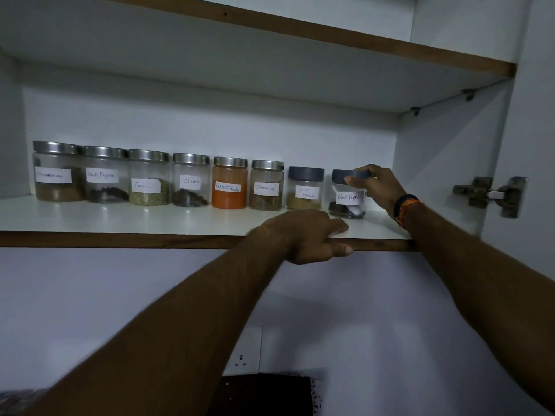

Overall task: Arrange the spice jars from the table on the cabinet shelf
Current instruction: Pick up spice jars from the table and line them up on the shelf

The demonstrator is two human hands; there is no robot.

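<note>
Left hand [312, 235] gripped the shelf [120, 219] front edge; right hand [374, 183] pinched the lid of the Black Pepper jar [348, 195], last in the row, beside the Garam Masala jar [305, 187]. Risk: a nudge sideways knocks that neighbour. Door hinge [489, 195] sat right, well apart.

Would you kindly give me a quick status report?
Right hand grips Black Pepper jar lid, jar on shelf at row's right end. Left hand holds shelf edge. Nothing in the way.
</note>
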